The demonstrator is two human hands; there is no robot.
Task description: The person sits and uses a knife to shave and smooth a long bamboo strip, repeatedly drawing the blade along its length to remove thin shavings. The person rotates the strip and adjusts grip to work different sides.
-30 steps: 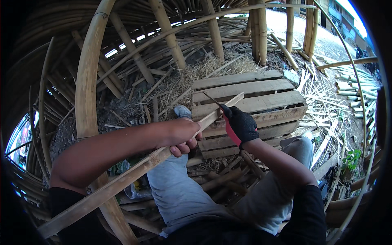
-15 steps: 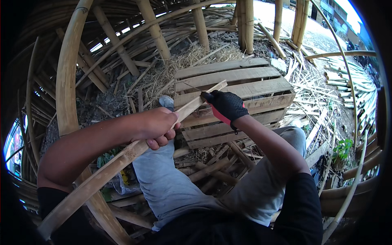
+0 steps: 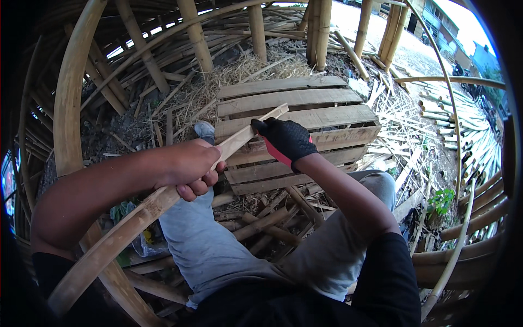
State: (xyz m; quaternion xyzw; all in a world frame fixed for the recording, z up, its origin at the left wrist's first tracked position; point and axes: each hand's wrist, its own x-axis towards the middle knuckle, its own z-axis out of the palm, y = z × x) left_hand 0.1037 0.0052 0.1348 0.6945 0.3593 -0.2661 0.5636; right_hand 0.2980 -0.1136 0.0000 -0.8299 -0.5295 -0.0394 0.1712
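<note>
A long split bamboo strip (image 3: 143,211) runs slantwise from the lower left up to the wooden slatted crate (image 3: 305,98). My bare left hand (image 3: 190,163) is closed around its middle, knuckles up. Past it, the strip narrows to a pale, trimmed end (image 3: 278,111) above the crate's slats. My right hand (image 3: 283,140), in a black glove with a red palm, is closed beside this narrow part. A thin blade-like tool in that fist is almost wholly hidden now; its dark tip shows only in the earlier view.
Thick bamboo posts (image 3: 68,109) stand at the left and back. Straw (image 3: 267,68) lies behind the crate, pale shavings (image 3: 408,128) to its right. Cut bamboo poles (image 3: 471,120) are piled at far right. Offcuts (image 3: 267,223) cover the ground between my legs.
The whole view has shifted, so everything sits further left. Both hands keep their hold near the same parts of the strip. The thin dark tip by my right fist no longer shows clearly.
</note>
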